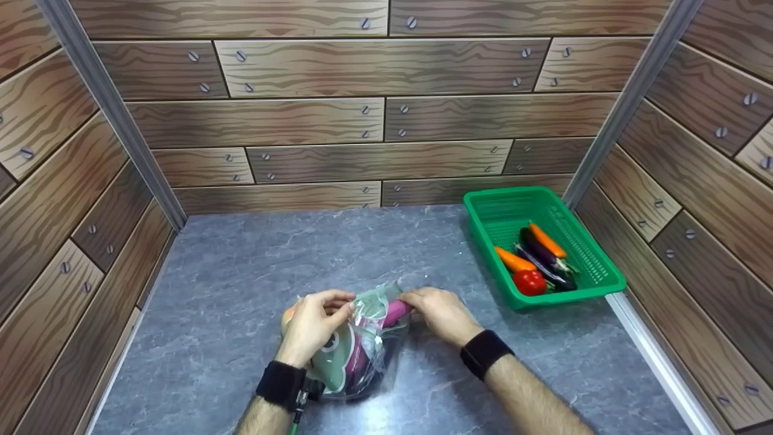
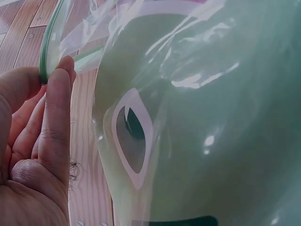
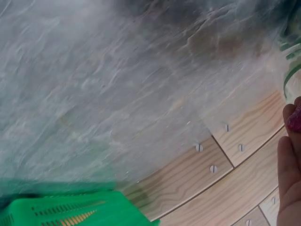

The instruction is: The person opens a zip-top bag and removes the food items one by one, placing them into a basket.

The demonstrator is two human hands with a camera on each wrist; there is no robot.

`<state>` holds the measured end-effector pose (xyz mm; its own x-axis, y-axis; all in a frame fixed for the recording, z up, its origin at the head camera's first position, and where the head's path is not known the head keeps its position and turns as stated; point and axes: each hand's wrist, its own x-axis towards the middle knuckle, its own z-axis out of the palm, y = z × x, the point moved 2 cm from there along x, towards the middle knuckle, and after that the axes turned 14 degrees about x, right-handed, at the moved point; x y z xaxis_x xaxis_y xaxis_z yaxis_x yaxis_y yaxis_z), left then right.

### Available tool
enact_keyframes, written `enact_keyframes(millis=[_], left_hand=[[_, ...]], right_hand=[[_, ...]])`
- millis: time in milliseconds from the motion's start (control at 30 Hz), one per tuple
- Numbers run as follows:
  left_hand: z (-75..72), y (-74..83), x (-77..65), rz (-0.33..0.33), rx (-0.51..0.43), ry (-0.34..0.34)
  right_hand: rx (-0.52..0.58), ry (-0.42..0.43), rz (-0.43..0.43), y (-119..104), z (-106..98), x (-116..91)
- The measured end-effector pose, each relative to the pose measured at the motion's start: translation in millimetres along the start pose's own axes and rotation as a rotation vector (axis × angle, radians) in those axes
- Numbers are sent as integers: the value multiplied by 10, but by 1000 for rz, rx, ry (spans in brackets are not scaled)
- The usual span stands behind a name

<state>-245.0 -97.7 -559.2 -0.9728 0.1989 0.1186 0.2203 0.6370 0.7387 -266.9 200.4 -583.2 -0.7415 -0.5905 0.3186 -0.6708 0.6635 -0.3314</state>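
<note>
A clear zip bag (image 1: 338,356) with a green cartoon-animal print stands on the tabletop between the hands. My left hand (image 1: 315,320) pinches the green zip edge of its mouth between thumb and fingertips, as the left wrist view shows. My right hand (image 1: 439,311) holds the outer end of a long magenta vegetable (image 1: 397,313), which looks like a sweet potato. Its other end lies at the bag's mouth, overlapped by clear film. Dark and purple shapes show low in the bag. In the right wrist view only the fingers (image 3: 288,165) and a magenta bit appear.
At the back right stands a green basket (image 1: 604,284). It contains two carrots (image 1: 546,240), two eggplants (image 1: 542,266) and a red tomato-like vegetable (image 1: 529,282). A yellow-orange rounded patch (image 1: 287,317) shows behind the left hand. Wood-patterned walls (image 1: 302,121) enclose the grey tabletop (image 1: 241,260).
</note>
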Motion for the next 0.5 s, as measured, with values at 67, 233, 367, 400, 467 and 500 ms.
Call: enact_keyframes(millis=[67,233,367,400,467,500], left_hand=[[-5,4,-2,1,1,2],[-11,6,-4,-1,15,15],[-13,1,-4,-7,22,25],[-14,1,-3,-10,23,26],[-16,1,-4,-16,24,25],[-18,2,-5,-18,25,25]], right_hand=[[21,-3,11,21,-34,-18],[30,16,17,70,-124,-69],[35,31,30,117,-190,-101],[36,31,35,128,-206,-108],[34,37,47,148,-242,-126],[32,39,54,157,-261,-134]])
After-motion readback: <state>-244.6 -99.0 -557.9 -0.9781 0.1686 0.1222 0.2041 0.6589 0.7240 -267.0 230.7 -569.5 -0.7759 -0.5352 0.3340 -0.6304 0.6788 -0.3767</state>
